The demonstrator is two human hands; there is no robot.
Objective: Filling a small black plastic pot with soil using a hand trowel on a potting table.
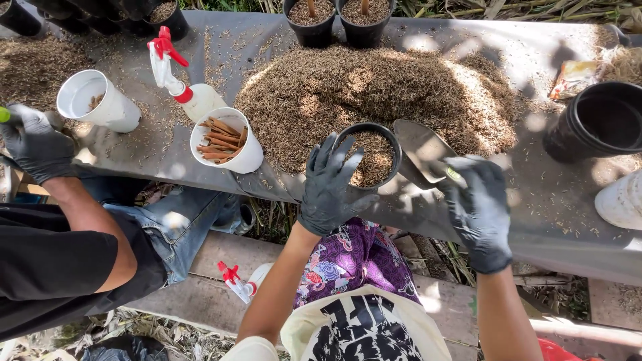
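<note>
My left hand (pixel 332 184), in a black glove, grips the near side of a small black pot (pixel 390 144) that is partly filled with dry husk. My right hand (pixel 478 207), also gloved in black, holds the handle of a metal trowel (pixel 421 148) whose blade lies just right of the pot's rim. Behind the pot spreads a big heap of brown husk (pixel 374 90) on the grey sheet (pixel 555 207) that covers the table.
A white cup of cinnamon-coloured sticks (pixel 226 139) and a red-and-white spray bottle (pixel 180 83) stand left of the heap. A co-worker's gloved hand (pixel 33 144) is at far left beside a tipped white cup (pixel 97 100). Black pots stand at the back (pixel 338 17) and right (pixel 598 120).
</note>
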